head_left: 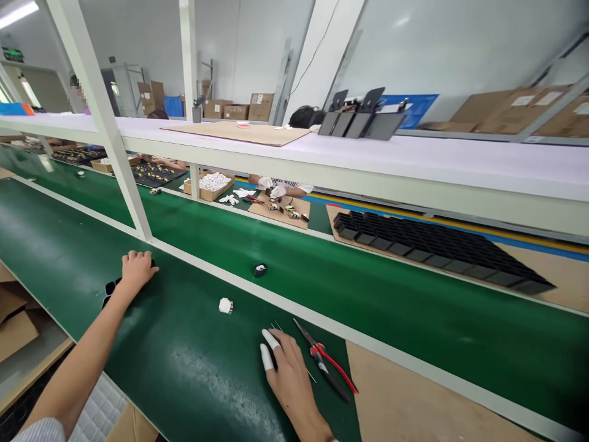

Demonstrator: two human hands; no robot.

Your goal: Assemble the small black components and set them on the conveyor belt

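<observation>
My left hand [137,268] reaches out over the green bench at the left, its fingers curled round a dark thing that is mostly hidden. Several black housings [110,288] lie beside its wrist. My right hand [288,368] rests on the bench with fingers spread and white covers on two fingertips; thin wires [311,375] lie under and beside it. Just right of this hand are long-nose pliers [322,356] with red and black handles. A small white part [225,306] sits between the hands. On the belt beyond stands a black housing [260,270] with something white inside.
A white rail [207,270] divides bench and belt, with an upright post [115,141] at left. Overhead runs a shelf [368,166]. Across the belt are black boxes in rows [432,245] and a person's gloved hands [277,191]. Cardboard [405,393] lies at right.
</observation>
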